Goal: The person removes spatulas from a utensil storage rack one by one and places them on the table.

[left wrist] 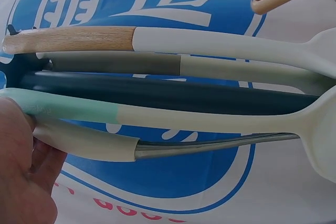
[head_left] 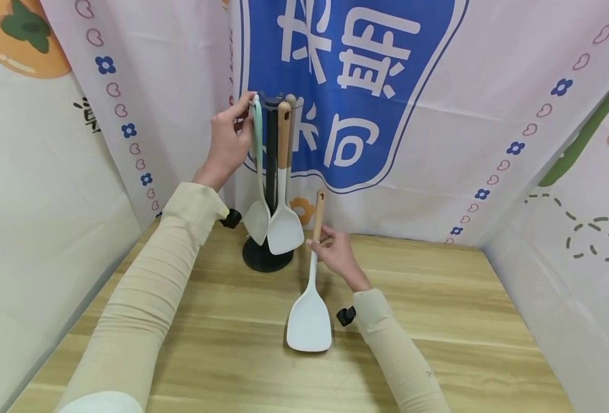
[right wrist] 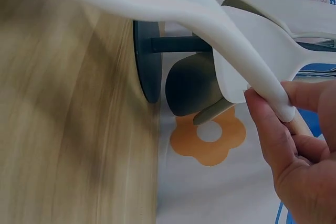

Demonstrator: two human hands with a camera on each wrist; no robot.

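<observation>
In the head view, my left hand (head_left: 229, 140) is raised to the top of a black utensil stand (head_left: 271, 149). Its fingertips grip the upper end of a mint-handled utensil (left wrist: 73, 107) with a pale, rounded head. My right hand (head_left: 337, 252) pinches a white spatula (head_left: 309, 324) where its wooden handle meets the white shaft. That spatula slants with its blade low, close over the table in front of the stand. A second white spatula (head_left: 286, 232) with a wooden handle hangs on the stand's right side.
The stand's round black base (head_left: 267, 261) rests on a wood-grain table (head_left: 428, 344). A cream-handled utensil with a metal shaft (left wrist: 100, 142) and a grey-handled one (left wrist: 121, 62) also hang there. A printed cloth (head_left: 438, 172) rises close behind.
</observation>
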